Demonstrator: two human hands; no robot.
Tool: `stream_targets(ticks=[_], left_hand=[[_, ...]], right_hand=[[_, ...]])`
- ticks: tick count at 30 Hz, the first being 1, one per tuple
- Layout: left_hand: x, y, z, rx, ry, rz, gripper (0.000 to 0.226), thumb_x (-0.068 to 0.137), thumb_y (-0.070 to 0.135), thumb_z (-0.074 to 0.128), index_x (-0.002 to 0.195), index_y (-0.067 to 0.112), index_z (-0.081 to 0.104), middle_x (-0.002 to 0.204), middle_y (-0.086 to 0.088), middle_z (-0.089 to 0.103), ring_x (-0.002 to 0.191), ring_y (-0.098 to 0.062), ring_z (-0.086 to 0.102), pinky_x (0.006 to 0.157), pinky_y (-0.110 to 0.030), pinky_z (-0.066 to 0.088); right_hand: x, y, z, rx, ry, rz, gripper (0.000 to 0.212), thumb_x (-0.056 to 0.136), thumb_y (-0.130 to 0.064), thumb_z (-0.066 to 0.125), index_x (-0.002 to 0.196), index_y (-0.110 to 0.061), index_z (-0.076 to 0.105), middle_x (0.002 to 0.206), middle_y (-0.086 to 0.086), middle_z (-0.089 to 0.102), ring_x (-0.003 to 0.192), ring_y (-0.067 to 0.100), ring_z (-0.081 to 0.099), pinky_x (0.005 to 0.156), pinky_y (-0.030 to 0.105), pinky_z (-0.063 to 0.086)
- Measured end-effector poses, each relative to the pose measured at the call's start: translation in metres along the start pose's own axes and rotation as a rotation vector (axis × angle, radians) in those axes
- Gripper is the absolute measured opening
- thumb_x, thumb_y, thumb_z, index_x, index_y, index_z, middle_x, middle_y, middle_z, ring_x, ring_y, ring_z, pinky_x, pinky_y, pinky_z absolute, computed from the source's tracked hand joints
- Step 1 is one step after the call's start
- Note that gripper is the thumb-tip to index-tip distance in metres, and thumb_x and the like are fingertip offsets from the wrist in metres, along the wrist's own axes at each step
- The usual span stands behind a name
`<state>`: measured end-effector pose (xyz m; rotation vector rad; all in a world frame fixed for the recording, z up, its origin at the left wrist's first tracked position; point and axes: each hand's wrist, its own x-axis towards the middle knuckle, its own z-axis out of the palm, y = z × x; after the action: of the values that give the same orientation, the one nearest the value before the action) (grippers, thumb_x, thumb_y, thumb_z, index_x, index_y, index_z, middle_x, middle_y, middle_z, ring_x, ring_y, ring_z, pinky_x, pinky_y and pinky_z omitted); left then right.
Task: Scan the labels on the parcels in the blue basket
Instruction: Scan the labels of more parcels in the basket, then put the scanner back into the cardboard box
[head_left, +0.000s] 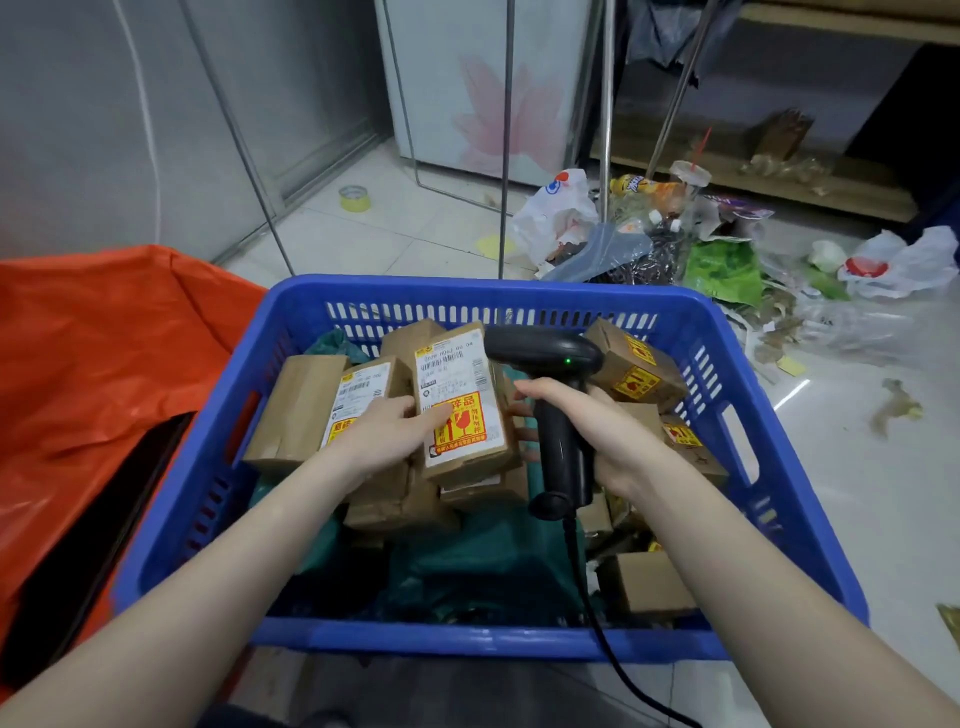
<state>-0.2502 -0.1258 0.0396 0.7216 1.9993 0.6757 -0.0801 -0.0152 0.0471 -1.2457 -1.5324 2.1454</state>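
Note:
A blue basket (779, 436) sits in front of me, filled with several brown cardboard parcels and green bags. My left hand (387, 434) holds one parcel (457, 384) tilted up, its white label and yellow fragile sticker facing me. My right hand (597, 431) grips the handle of a black barcode scanner (550, 358), whose head sits just right of the parcel's top with a green light lit. The scanner's cable (597, 623) trails down over the basket's near rim. Another labelled parcel (358, 395) lies left of the held one.
An orange sack (104, 332) lies open at the left. Rubbish and plastic bags (675, 234) litter the tiled floor behind the basket. A roll of tape (355, 197) rests on the floor near metal poles (506, 135) and a white cabinet.

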Motion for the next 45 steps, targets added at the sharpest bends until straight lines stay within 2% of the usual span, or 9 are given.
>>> stream_targets(ticks=[3, 9, 13, 17, 21, 28, 32, 38, 45], left_hand=[[0.004, 0.0, -0.002, 0.025, 0.003, -0.015, 0.049, 0.092, 0.044, 0.048, 0.132, 0.015, 0.049, 0.123, 0.0, 0.061, 0.106, -0.016, 0.057, 0.086, -0.029, 0.044], [0.002, 0.0, 0.003, 0.214, 0.031, 0.036, 0.041, 0.09, 0.035, 0.054, 0.127, 0.019, 0.049, 0.121, 0.002, 0.061, 0.097, -0.013, 0.056, 0.079, -0.027, 0.042], [-0.001, 0.003, 0.005, 0.336, 0.051, 0.068, 0.035, 0.09, 0.033, 0.054, 0.12, 0.016, 0.058, 0.111, 0.001, 0.063, 0.085, -0.01, 0.054, 0.069, -0.022, 0.038], [-0.002, 0.007, 0.005, 0.392, 0.1, 0.072, 0.048, 0.089, 0.031, 0.056, 0.133, 0.012, 0.05, 0.124, -0.007, 0.058, 0.101, -0.017, 0.054, 0.081, -0.026, 0.04], [0.003, 0.006, 0.003, 0.366, 0.2, 0.112, 0.064, 0.085, 0.034, 0.059, 0.143, 0.019, 0.036, 0.145, -0.009, 0.04, 0.127, -0.025, 0.045, 0.101, -0.038, 0.043], [-0.002, 0.038, 0.005, -0.018, 0.378, 0.403, 0.045, 0.095, 0.042, 0.041, 0.136, 0.023, 0.044, 0.142, -0.001, 0.041, 0.128, -0.015, 0.043, 0.096, -0.026, 0.036], [-0.013, 0.066, 0.012, -0.214, 0.28, 0.562, 0.053, 0.091, 0.049, 0.046, 0.139, 0.028, 0.039, 0.144, 0.005, 0.04, 0.126, -0.006, 0.041, 0.094, -0.021, 0.035], [-0.031, 0.102, 0.024, -0.131, 0.097, 0.766, 0.071, 0.075, 0.057, 0.059, 0.139, 0.038, 0.036, 0.14, 0.018, 0.043, 0.129, 0.005, 0.038, 0.097, -0.017, 0.034], [-0.051, 0.14, 0.06, -0.06, -0.067, 0.892, 0.045, 0.075, 0.047, 0.068, 0.118, 0.036, 0.059, 0.118, 0.015, 0.062, 0.112, 0.002, 0.055, 0.093, -0.019, 0.045]], right_hand=[[0.001, 0.005, 0.007, -0.014, 0.002, 0.032, 0.081, 0.059, -0.046, 0.081, 0.13, -0.017, 0.052, 0.118, 0.008, 0.069, 0.106, 0.027, 0.066, 0.092, 0.046, 0.054], [0.0, 0.007, 0.012, -0.019, -0.057, 0.044, 0.02, 0.083, -0.03, 0.07, 0.1, -0.02, 0.067, 0.093, 0.002, 0.075, 0.091, 0.019, 0.069, 0.076, 0.032, 0.055], [-0.001, 0.005, 0.017, -0.052, -0.052, 0.063, 0.037, 0.083, -0.032, 0.069, 0.115, -0.016, 0.062, 0.101, 0.003, 0.071, 0.093, 0.017, 0.067, 0.065, 0.026, 0.05], [-0.004, 0.003, 0.018, -0.045, -0.071, 0.061, 0.031, 0.084, -0.03, 0.068, 0.113, -0.019, 0.061, 0.098, 0.001, 0.071, 0.088, 0.013, 0.067, 0.056, 0.019, 0.05], [-0.006, 0.0, 0.018, -0.044, -0.064, 0.051, 0.027, 0.085, -0.031, 0.068, 0.109, -0.02, 0.062, 0.096, 0.002, 0.071, 0.082, 0.014, 0.069, 0.05, 0.019, 0.053], [-0.014, -0.011, 0.009, -0.12, -0.034, 0.035, 0.034, 0.086, -0.045, 0.063, 0.109, -0.021, 0.059, 0.098, 0.008, 0.069, 0.055, 0.019, 0.069, 0.053, 0.03, 0.057], [-0.023, -0.027, 0.001, -0.166, -0.003, -0.021, 0.034, 0.084, -0.043, 0.066, 0.11, -0.024, 0.056, 0.103, 0.012, 0.065, 0.059, 0.018, 0.06, 0.051, 0.027, 0.051], [-0.062, -0.057, -0.028, -0.33, 0.004, -0.122, 0.019, 0.084, -0.025, 0.066, 0.101, -0.018, 0.061, 0.093, 0.011, 0.062, 0.048, 0.015, 0.051, 0.044, 0.023, 0.044], [-0.115, -0.071, -0.078, -0.384, 0.074, -0.175, 0.023, 0.083, -0.018, 0.069, 0.104, -0.009, 0.062, 0.075, 0.007, 0.061, 0.061, 0.027, 0.059, 0.058, 0.035, 0.055]])
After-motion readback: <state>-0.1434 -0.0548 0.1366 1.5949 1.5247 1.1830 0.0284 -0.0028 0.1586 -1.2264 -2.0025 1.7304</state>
